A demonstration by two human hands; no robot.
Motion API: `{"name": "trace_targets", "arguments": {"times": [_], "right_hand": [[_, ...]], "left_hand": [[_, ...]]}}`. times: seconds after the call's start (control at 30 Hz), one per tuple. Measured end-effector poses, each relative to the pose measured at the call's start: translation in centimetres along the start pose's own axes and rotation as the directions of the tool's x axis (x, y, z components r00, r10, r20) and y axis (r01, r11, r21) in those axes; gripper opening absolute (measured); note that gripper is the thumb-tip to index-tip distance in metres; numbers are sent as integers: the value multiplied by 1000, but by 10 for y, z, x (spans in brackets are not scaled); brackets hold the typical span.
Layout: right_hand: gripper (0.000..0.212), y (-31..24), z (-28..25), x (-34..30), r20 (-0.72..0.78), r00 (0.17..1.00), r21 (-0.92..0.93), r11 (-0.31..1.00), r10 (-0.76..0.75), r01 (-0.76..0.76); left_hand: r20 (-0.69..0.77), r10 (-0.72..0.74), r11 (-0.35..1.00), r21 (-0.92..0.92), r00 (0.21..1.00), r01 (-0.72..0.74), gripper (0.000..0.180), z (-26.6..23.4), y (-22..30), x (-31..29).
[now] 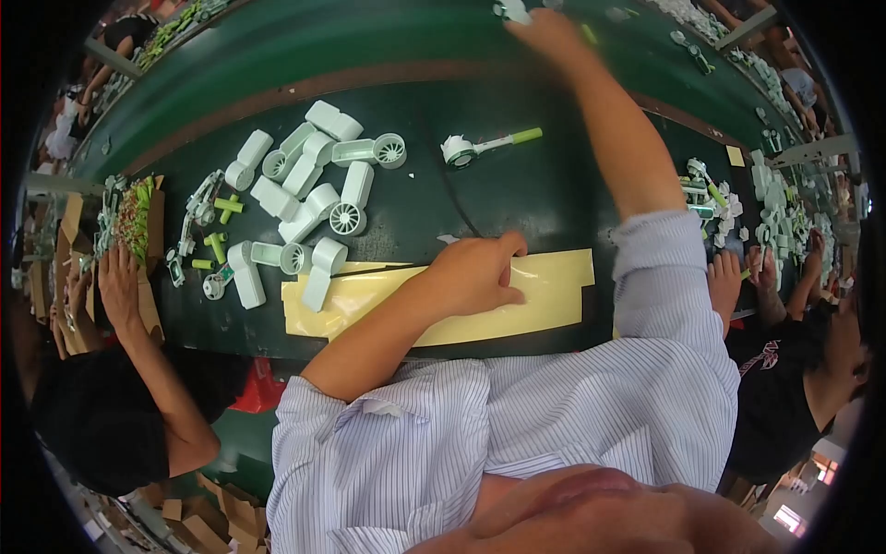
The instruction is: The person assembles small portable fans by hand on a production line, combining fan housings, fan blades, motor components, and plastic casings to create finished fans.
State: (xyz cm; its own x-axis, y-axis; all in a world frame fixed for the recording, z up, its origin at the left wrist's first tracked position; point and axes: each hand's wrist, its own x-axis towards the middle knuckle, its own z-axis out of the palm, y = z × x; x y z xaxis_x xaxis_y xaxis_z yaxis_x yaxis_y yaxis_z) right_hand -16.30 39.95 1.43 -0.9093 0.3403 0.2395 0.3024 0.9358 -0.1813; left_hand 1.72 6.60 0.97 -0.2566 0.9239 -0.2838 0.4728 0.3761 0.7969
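My right hand [546,35] reaches out over the green belt, slightly blurred. Its fingers are closed on a pale mint plastic part [513,11], partly cut off by the top edge. Lower down, my left hand [466,277] rests over a glossy yellow sheet [544,295], fingers loosely bent, thumb and forefinger apart, nothing visible between them. Beyond it lies a small assembly [461,150] with a white round end and a lime-green tip. To its left, several pale mint housings [303,175] are heaped, some with round spoked ends [347,218].
Lime-green T-shaped pieces [228,207] and small assemblies [198,205] lie left of the housings. A carton of green parts [138,217] stands farther left. The belt [369,46] runs along the far side. Co-workers' hands [118,286] are at both sides; more parts [711,198] lie right.
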Motion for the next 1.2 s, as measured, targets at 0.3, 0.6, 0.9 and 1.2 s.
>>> {"name": "trace_targets", "arguments": {"times": [0.3, 0.6, 0.9, 1.2], "right_hand": [[40, 24, 1, 53, -157, 978, 1, 990, 141, -142], [31, 238, 9, 89, 139, 983, -430, 902, 119, -48], [29, 406, -3, 143, -46, 999, -329, 943, 30, -43], [33, 239, -39, 70, 230, 971, 7, 998, -59, 59]], "left_hand": [[4, 92, 995, 46, 996, -92, 54, 6, -8, 4], [-27, 129, 990, -58, 991, -131, 43, -1, -15, 13], [-41, 249, 963, -101, 968, -252, 38, -3, -31, 13], [-162, 237, 969, -24, 958, -244, 33, 11, -33, 6]]}}
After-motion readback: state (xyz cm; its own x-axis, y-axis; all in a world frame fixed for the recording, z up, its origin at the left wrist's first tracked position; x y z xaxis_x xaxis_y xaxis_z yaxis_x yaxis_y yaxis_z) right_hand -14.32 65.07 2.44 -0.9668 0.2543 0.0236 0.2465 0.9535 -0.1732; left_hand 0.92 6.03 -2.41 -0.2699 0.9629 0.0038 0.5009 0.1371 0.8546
